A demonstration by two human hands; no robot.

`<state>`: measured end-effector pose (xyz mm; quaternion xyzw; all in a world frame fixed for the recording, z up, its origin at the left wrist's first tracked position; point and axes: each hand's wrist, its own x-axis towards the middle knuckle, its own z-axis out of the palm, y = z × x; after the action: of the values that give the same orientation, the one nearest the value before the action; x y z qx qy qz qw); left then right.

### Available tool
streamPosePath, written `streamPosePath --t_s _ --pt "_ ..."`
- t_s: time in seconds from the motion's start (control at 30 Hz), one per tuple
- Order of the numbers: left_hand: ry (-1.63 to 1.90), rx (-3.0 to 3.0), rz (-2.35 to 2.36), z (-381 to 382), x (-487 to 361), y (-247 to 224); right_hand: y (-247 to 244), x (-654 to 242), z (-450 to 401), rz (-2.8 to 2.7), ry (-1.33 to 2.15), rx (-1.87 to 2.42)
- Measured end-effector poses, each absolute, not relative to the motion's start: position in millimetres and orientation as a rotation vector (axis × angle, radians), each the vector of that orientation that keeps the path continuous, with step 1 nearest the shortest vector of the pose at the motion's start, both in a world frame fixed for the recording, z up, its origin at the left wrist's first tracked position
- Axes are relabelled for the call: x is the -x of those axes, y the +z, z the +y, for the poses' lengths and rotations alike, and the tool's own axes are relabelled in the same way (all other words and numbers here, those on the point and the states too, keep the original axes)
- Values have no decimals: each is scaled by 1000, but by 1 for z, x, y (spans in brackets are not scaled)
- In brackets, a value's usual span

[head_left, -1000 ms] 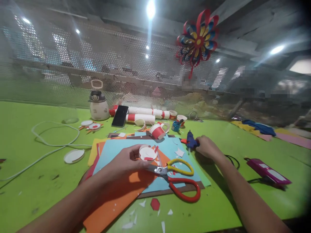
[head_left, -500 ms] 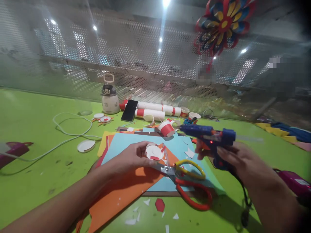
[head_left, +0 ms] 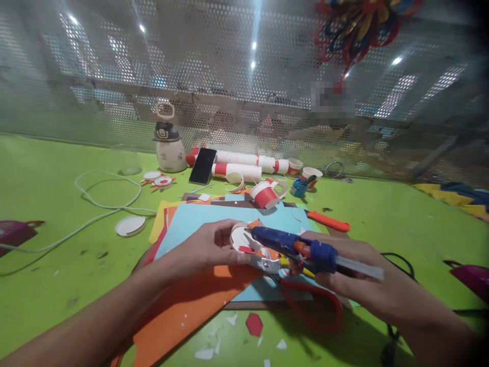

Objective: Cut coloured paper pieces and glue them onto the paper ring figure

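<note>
While the right hand (head_left: 355, 265) wraps round the blue glue gun (head_left: 294, 242), its fingers folded about the handle, the left hand (head_left: 219, 244) pinches a shallow white paper disc (head_left: 242, 239) by its edge between thumb and fingers. In the head view, the only one, the disc sits over the light blue sheet (head_left: 198, 216), at the middle of the work area, and the nozzle points at its upper face; whether the tip touches it I cannot tell.

The likeliest trouble, I judge, is a burn: the left fingers lie just beside the nozzle, so a small slip or a heavy squeeze could put hot glue on them. How far the trigger is pressed is hidden. The disc looks thin and is held from one side only, so a push from the tip might tilt it and smear the glue off its mark.

The scissors (head_left: 267, 263) lie below the gun, blades towards the left thumb; contact there is unclear. A lowered right wrist could knock their red handle and swing the blades. The black cord (head_left: 399, 261) beside the right forearm might snag and jerk the gun. Stray drips could stick to the orange sheet (head_left: 194, 300).
</note>
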<state>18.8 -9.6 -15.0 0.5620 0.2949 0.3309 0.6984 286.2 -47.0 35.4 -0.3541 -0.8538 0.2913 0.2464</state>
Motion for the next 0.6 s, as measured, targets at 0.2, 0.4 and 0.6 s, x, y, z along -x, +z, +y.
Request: streamPosePath --t_s 0.2,0.4,0.6 --pt "742 -1213 683 -12 -22 -12 31 -281 -48 -2331 774 1028" --pt "753 -1219 697 -13 -22 -9 24 -286 -49 -2279 799 1076" --pt "765 -1223 684 -15 -21 -6 21 -286 -50 -2194 831 1116"
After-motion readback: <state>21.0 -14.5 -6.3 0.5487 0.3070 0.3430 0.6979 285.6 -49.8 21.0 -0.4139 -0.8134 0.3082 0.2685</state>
